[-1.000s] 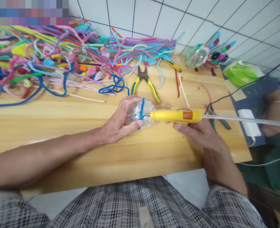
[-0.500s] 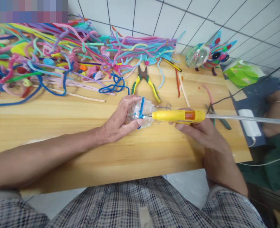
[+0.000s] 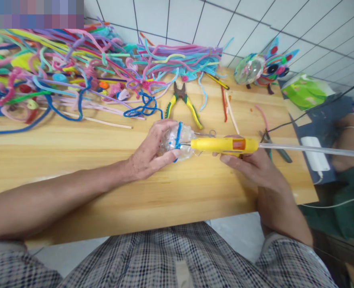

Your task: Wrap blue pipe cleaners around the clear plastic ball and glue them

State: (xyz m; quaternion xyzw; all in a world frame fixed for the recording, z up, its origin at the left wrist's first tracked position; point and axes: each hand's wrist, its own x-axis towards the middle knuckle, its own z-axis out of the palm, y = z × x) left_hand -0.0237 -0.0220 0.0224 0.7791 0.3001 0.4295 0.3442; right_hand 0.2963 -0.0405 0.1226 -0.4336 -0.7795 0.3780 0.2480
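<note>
My left hand [image 3: 153, 154] is wrapped round a clear plastic bottle piece [image 3: 187, 134] lying on its side. A blue pipe cleaner [image 3: 178, 138] circles that piece. In my right hand [image 3: 249, 162] is a yellow glue gun [image 3: 219, 145], level, with a long clear glue stick [image 3: 309, 149] poking out of its back end. The gun's metal tip meets or nearly meets the blue pipe cleaner close to my left thumb; whether they touch I cannot tell. Small scissors [image 3: 211, 133] lie partly hidden behind the bottle piece.
Green-and-yellow pliers [image 3: 181, 102] lie beyond my left hand. Heaped pipe cleaners [image 3: 75, 76] cover the back left. A decorated bottle animal [image 3: 264, 68] stands at the back right. Dark-handled pliers [image 3: 277, 148], a cable and a white power adapter [image 3: 316, 154] are on the right, near another person's arm [image 3: 349, 138].
The view has shifted very slightly. Both hands, the bottle piece and the glue gun keep almost the same positions relative to each other.
</note>
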